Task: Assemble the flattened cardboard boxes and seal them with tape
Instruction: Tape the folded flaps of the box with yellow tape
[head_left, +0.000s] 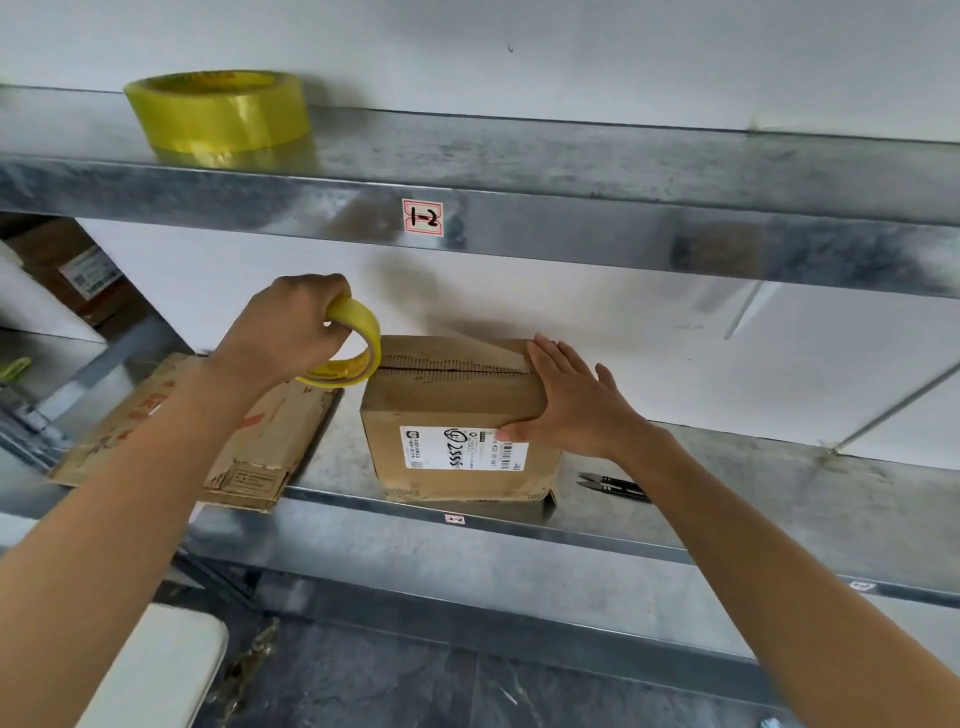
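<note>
Brown cardboard box (457, 415) standing on the lower shelf (727, 467) near its front edge, top flaps folded shut and meeting at a seam that runs left to right; whether any tape lies on the seam cannot be told; contents hidden by the closed flaps. Left hand (291, 332) grips a thin, nearly spent yellow tape roll (358, 338), fingers curled through its core, the roll held at the left end of the seam; right hand (566, 400) lies flat on the box's right top corner, fingers straight over the flap, thumb on the front face beside the white label (462, 449).

Judged handling: box probably light and fairly stiff at its edges; flaps springy and apt to lift, so best pressed down beside the seam or steadied at a corner; worn card may crease under hard pressure; tape thin and clingy, prone to wrinkle, best held by the core with the free end drawn taut.

Flattened cardboard (208, 431) lies left of the box, overhanging the shelf front; small black snips (613, 486) lie just right of it; a fuller yellow roll (218, 111) stands on the upper shelf (571, 156).
</note>
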